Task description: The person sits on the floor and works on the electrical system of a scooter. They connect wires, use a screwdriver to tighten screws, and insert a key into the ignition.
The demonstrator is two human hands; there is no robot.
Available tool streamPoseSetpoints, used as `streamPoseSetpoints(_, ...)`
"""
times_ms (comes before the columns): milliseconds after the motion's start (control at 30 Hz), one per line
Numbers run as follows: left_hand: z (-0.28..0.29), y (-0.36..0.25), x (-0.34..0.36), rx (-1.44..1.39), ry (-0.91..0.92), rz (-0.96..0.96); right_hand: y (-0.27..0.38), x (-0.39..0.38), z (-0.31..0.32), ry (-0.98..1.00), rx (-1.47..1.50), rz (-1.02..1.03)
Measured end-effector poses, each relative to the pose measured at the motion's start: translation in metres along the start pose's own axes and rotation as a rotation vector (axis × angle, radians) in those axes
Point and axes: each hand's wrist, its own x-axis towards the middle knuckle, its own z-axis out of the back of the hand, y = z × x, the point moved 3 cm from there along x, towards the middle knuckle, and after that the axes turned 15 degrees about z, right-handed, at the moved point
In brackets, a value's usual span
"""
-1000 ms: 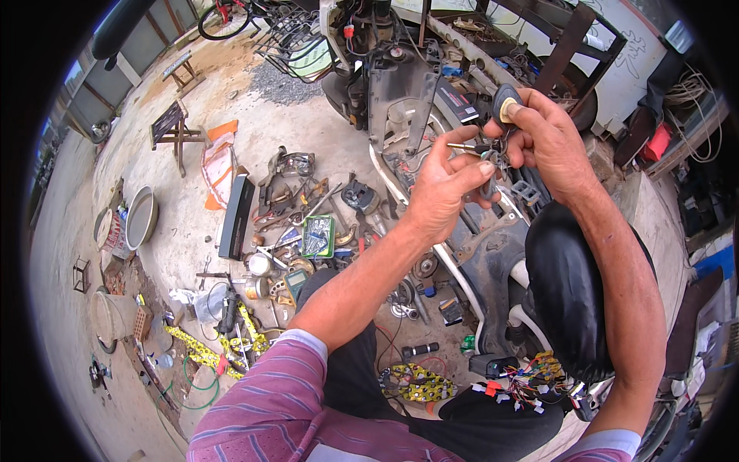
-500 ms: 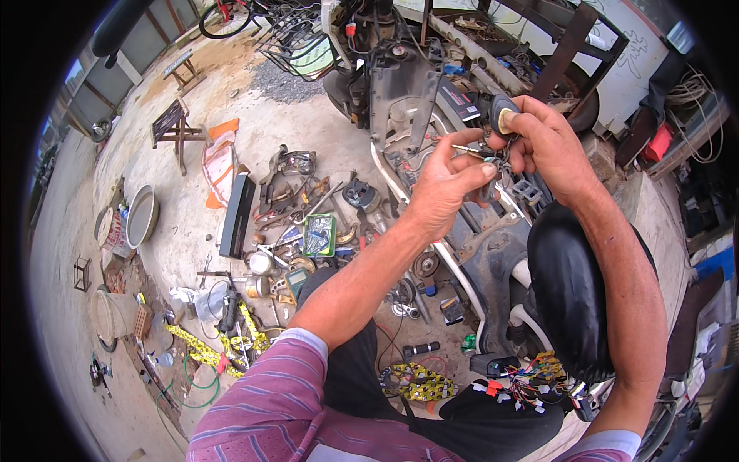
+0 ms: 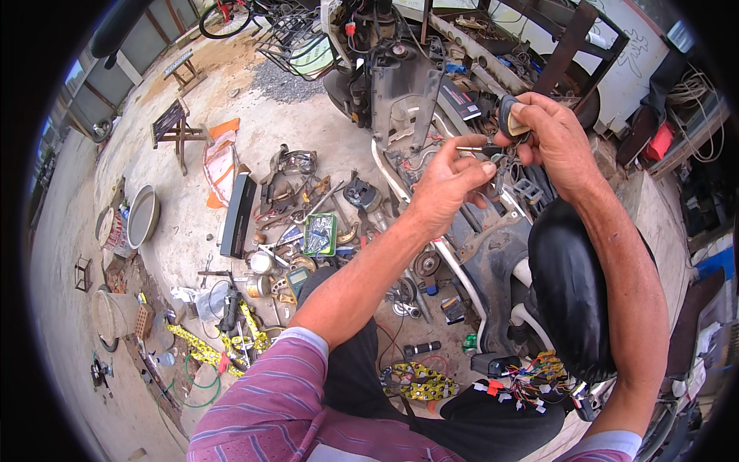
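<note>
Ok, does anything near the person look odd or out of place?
Yes: beside the black seat, a tangle of coloured wires splays out, its connectors apparently unplugged, which looks unfinished. Loose parts also lie scattered around the green tray.

One head-worn wide fisheye looks down from close above the forearms (image 3: 371, 269) onto the concrete ground (image 3: 185, 235).

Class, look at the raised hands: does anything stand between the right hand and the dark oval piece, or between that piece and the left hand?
Nothing visible separates the right hand from the dark oval piece: they touch. Between that piece and the left hand are small dark and metallic parts, too small to identify.
</note>
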Motion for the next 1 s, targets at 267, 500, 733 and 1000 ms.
streamPoseSetpoints(267,0.002,0.0,0.0,0.012,-0.003,0.01,-0.004,0.002,0.002,0.013,0.072,-0.018)
streamPoseSetpoints(500,0.009,0.005,0.007,-0.114,-0.011,0.056,-0.008,0.003,0.005,-0.017,0.103,-0.025)
streamPoseSetpoints(733,0.043,-0.012,0.016,0.329,-0.352,-0.191,-0.007,0.005,0.009,-0.068,0.09,-0.011)
streamPoseSetpoints(1000,0.072,-0.024,0.074,1.212,-0.965,-0.548,-0.016,0.01,0.012,-0.087,0.107,-0.015)
